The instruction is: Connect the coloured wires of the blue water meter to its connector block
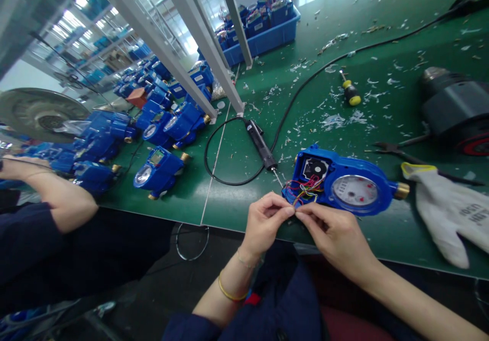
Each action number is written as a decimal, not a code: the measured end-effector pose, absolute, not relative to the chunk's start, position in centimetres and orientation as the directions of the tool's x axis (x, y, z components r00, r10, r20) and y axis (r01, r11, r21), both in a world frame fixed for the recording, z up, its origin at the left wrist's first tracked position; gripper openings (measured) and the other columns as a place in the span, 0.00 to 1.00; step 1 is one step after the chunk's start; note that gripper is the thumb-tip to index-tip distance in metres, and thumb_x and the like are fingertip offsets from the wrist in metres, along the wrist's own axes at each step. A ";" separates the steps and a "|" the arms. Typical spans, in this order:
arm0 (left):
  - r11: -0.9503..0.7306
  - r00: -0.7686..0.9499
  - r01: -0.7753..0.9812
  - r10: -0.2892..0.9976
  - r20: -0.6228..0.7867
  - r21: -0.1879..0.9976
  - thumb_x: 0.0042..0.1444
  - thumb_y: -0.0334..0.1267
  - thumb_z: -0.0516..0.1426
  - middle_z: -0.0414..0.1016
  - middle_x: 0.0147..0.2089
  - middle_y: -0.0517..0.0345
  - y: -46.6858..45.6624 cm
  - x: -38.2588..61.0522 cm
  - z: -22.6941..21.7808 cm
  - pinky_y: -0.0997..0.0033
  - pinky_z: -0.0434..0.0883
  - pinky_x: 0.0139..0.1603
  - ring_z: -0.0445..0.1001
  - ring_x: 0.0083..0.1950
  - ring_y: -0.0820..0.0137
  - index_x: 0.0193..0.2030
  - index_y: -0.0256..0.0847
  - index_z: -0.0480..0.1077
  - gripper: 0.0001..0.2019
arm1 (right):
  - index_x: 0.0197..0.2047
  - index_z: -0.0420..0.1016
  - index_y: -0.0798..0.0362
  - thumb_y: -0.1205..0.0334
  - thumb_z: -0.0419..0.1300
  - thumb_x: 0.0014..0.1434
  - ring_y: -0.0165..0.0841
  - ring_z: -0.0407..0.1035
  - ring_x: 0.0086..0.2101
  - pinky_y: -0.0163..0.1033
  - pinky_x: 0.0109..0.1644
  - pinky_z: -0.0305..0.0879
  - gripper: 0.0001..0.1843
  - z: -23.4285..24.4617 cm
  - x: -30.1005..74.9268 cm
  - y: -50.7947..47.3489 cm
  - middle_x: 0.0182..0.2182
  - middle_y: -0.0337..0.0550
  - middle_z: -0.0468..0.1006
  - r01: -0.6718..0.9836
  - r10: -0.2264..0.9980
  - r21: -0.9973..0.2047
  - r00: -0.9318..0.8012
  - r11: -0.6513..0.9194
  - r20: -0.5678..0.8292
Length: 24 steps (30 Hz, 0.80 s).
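Observation:
In front of me on the green bench lies a blue water meter [356,191] with a round dial and a brass fitting at its right end. Its square compartment is uncovered, and thin coloured wires [305,188] spill out toward me. My left hand [267,221] pinches wire ends between thumb and forefinger at the meter's near left corner. Fingertip to fingertip with it, my right hand [336,231] pinches the same wires. The exact ends are hidden by the fingers. Just behind my left hand, the bit of a black electric screwdriver [261,145] points toward the meter.
Right of the meter are a white glove [443,211], pliers [393,150] and a dark heat gun [456,109]. A yellow-black screwdriver [350,92] lies among scraps. A blue bin [263,43] stands behind metal posts. At left, a co-worker's arm [64,201] is near several blue meters [158,170].

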<state>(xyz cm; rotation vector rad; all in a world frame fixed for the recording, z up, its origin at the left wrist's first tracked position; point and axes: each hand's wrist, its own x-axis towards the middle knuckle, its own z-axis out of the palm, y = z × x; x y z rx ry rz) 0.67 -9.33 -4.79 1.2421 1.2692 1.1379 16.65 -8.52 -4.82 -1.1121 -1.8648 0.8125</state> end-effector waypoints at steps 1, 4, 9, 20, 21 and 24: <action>0.084 -0.033 -0.012 0.996 -0.084 0.996 0.56 0.36 0.63 0.70 0.30 0.58 -9.4 0.8 -5.1 0.79 0.66 0.35 0.68 0.33 0.78 0.30 0.33 0.72 0.08 | 0.32 0.76 0.56 0.66 0.54 0.61 0.05 0.65 0.29 0.11 0.36 0.55 0.11 -4.8 16.6 -8.6 0.29 0.29 0.72 0.387 0.911 -0.834 -0.288 0.394 0.296; 0.117 -0.179 -0.146 0.974 -0.142 0.982 0.58 0.38 0.62 0.69 0.28 0.60 -9.2 0.6 -5.1 0.79 0.66 0.35 0.66 0.30 0.80 0.31 0.33 0.70 0.10 | 0.32 0.77 0.57 0.64 0.54 0.61 0.07 0.63 0.26 0.14 0.33 0.54 0.12 -5.1 16.8 -8.8 0.27 0.33 0.71 0.391 0.929 -0.855 -0.279 0.342 0.244; -0.149 -0.077 0.388 0.978 0.193 0.909 0.59 0.34 0.60 0.73 0.30 0.57 -9.5 -0.4 -3.3 0.75 0.69 0.39 0.71 0.34 0.75 0.31 0.35 0.73 0.07 | 0.32 0.78 0.58 0.63 0.55 0.60 0.09 0.59 0.23 0.16 0.30 0.53 0.12 -5.5 16.9 -9.0 0.24 0.36 0.69 0.362 0.941 -0.885 -0.275 0.292 0.199; -0.441 0.253 0.616 0.895 0.366 0.653 0.58 0.28 0.60 0.77 0.37 0.54 -9.6 0.3 -3.0 0.74 0.73 0.43 0.75 0.40 0.73 0.37 0.35 0.73 0.01 | 0.34 0.77 0.58 0.63 0.54 0.61 0.07 0.60 0.24 0.14 0.31 0.54 0.12 -5.5 16.9 -9.1 0.25 0.34 0.69 0.358 0.937 -0.885 -0.288 0.297 0.198; -0.453 0.262 0.616 0.889 0.375 0.644 0.58 0.28 0.59 0.77 0.38 0.54 -9.7 0.3 -3.1 0.74 0.74 0.43 0.75 0.40 0.73 0.37 0.35 0.73 0.02 | 0.34 0.77 0.58 0.62 0.54 0.61 0.07 0.59 0.24 0.15 0.30 0.53 0.12 -5.5 16.9 -9.1 0.25 0.35 0.69 0.352 0.940 -0.894 -0.292 0.278 0.177; -0.487 0.306 0.650 0.870 0.386 0.583 0.60 0.27 0.57 0.78 0.40 0.54 -10.0 0.2 -3.3 0.73 0.75 0.44 0.77 0.42 0.72 0.42 0.36 0.72 0.05 | 0.34 0.77 0.60 0.61 0.54 0.61 0.09 0.59 0.23 0.17 0.29 0.53 0.14 -5.5 16.8 -9.0 0.24 0.37 0.68 0.339 0.946 -0.915 -0.304 0.218 0.112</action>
